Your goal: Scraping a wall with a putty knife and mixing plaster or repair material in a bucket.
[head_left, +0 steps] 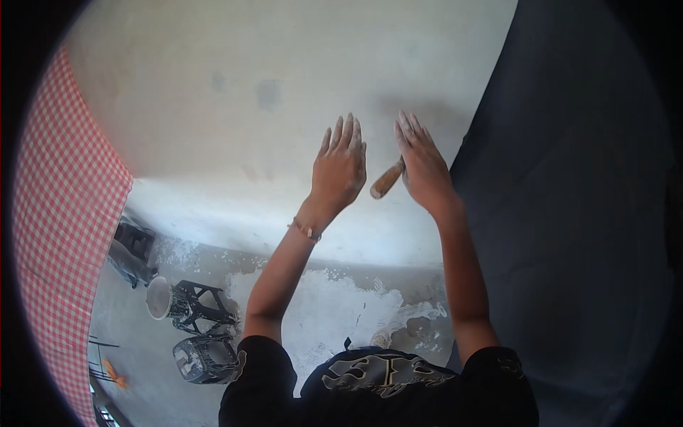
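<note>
Both my arms are raised toward a pale plastered wall. My left hand has its fingers stretched upward, is dusted with white at the tips, and holds nothing that I can see; a beaded bracelet circles that wrist. To its right, my right hand has a tool with a worn wooden handle tucked under the palm, the handle sticking out down and to the left. The tool's working end is hidden behind the hand, whose fingers are also extended and whitened.
A red-and-white checked cloth hangs at the left, a dark sheet at the right. Below left stand black plastic stools and a whitish bucket. White spatter covers part of the floor, near an orange object.
</note>
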Demonstrator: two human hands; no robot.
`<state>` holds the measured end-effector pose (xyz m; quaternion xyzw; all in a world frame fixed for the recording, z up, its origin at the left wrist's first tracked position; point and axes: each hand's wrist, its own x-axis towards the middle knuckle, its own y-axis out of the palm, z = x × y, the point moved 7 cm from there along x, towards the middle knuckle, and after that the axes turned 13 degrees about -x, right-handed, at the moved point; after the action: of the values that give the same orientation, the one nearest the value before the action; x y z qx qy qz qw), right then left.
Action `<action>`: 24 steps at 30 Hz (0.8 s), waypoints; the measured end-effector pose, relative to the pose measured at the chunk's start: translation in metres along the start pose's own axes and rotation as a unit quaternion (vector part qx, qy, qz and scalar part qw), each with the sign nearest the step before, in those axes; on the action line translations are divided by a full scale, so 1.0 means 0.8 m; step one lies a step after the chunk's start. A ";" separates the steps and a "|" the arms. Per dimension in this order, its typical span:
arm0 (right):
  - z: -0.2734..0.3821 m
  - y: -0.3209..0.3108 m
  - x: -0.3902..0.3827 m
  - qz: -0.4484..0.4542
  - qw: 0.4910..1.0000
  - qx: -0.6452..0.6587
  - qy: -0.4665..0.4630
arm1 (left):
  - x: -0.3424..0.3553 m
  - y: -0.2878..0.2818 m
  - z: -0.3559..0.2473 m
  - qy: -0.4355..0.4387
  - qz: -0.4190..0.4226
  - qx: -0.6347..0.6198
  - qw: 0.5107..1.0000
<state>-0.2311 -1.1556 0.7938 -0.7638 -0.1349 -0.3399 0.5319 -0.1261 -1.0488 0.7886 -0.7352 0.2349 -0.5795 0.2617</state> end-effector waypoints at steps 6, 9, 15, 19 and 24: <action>0.124 -0.012 -0.055 0.146 0.986 0.082 -0.009 | -0.127 -0.079 -0.003 -0.084 0.076 0.067 0.991; 0.179 -0.055 -0.056 0.104 0.990 0.087 -0.027 | -0.168 -0.149 -0.026 -0.092 0.044 0.102 0.990; 0.311 -0.090 -0.034 0.081 0.979 0.125 -0.143 | -0.256 -0.250 -0.005 -0.199 -0.006 0.155 0.968; 0.426 -0.110 -0.017 0.060 0.956 0.177 -0.227 | -0.319 -0.342 0.017 -0.273 -0.042 0.232 0.932; 0.572 -0.116 0.011 0.029 0.919 0.238 -0.314 | -0.405 -0.439 0.057 -0.342 -0.093 0.297 0.886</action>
<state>-0.1054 -0.7065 0.7736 -0.6858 -0.3496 -0.0248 0.6379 -0.1374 -0.5689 0.7746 -0.7942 -0.1221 -0.3561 0.4770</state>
